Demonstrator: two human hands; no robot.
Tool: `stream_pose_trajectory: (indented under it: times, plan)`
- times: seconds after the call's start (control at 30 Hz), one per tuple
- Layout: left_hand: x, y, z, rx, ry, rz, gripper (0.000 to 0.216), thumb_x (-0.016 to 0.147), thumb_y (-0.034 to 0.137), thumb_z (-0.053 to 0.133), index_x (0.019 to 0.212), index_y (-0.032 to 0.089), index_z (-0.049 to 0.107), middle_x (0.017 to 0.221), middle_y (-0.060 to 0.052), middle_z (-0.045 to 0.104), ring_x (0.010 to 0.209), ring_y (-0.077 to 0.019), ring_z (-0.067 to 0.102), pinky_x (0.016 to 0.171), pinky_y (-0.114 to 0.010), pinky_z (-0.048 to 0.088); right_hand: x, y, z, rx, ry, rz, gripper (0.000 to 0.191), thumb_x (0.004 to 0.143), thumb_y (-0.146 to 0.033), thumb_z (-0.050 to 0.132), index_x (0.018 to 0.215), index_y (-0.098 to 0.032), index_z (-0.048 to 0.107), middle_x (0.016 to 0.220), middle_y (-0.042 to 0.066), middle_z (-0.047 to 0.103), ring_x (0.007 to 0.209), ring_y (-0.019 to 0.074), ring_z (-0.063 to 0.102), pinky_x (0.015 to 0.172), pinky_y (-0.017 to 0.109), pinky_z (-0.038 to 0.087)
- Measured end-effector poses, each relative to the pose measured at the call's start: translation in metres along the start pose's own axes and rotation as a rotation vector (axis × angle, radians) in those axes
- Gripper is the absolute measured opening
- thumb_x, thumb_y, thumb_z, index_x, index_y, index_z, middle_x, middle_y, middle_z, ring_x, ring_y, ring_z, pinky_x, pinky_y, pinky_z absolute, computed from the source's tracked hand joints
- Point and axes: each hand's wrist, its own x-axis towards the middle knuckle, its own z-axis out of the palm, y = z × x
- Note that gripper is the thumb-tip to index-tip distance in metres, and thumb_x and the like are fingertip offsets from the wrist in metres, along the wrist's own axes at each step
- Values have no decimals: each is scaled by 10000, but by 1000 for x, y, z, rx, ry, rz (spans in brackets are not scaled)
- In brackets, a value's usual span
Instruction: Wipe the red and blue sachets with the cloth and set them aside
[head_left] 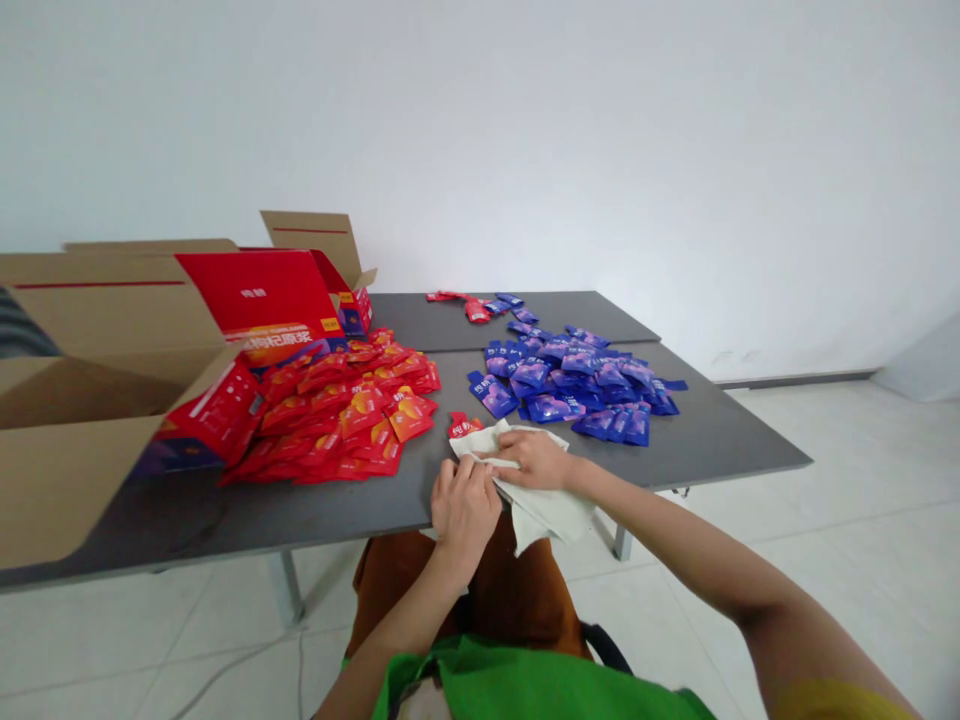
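Note:
At the table's front edge, a creased off-white cloth (555, 512) lies partly on the top and hangs down over the edge toward my lap. My right hand (536, 460) is on it from the right, its fingers bent and closed on a fold. Close beside, my left hand (465, 505) has its fingers curled at the cloth's left edge, pinching it; the fingertips are partly hidden. A single red sachet (463, 425) lies just behind the cloth, its near part covered.
A heap of red sachets (345, 410) spreads to the left, and a heap of blue sachets (577, 372) to the right. Open cardboard boxes (262, 290) stand at the left. Several loose sachets (477, 311) lie farther back on the dark grey table (720, 435).

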Motion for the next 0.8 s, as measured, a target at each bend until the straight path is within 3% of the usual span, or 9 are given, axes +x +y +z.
stream_pose_trajectory:
  times: [0.23,0.3,0.4,0.5,0.6,0.7,0.8]
  plan:
    - [2,0,0,32,37,29,296,955,266,418,890,211,702,887,-55,656,856,-234,508,729,-366,391,58,16,-17,-5,-218,34,409,957,-565,457,1342,-444,527,1119,-31,685,913,157,657,691,199,432]
    - [3,0,-1,54,40,48,299,954,257,418,883,202,703,889,-50,655,835,-229,497,716,-361,387,69,22,-14,-73,-187,130,455,962,-624,387,1360,-440,509,1147,-18,678,931,183,659,684,222,446]
    - [5,-1,-1,60,45,58,298,951,261,423,856,193,697,863,-58,647,812,-226,488,681,-351,381,63,21,-3,-153,-86,156,472,986,-590,355,1405,-401,467,1153,15,664,992,195,638,738,247,461]
    - [4,-1,-1,42,38,57,290,949,263,427,871,195,698,860,-64,644,818,-228,491,691,-349,385,37,7,7,-201,14,107,455,999,-525,380,1415,-364,467,1031,30,668,969,186,619,835,277,452]
    - [3,-2,0,9,30,48,292,952,272,427,880,211,703,874,-53,648,835,-227,496,716,-351,388,16,-3,7,-191,1,44,438,975,-472,460,1397,-360,494,952,25,653,902,178,607,860,292,440]
    - [4,-2,1,-14,14,58,278,948,257,432,925,222,706,925,-45,654,877,-230,498,750,-359,391,23,0,0,-130,-50,44,413,982,-478,448,1375,-372,518,985,26,652,922,174,613,784,255,443]
    - [7,-1,0,-16,-20,40,283,945,247,422,905,213,701,961,-58,647,901,-240,491,760,-370,394,49,4,-4,-118,-72,141,418,999,-522,384,1373,-390,514,1029,24,656,939,179,622,730,241,440]
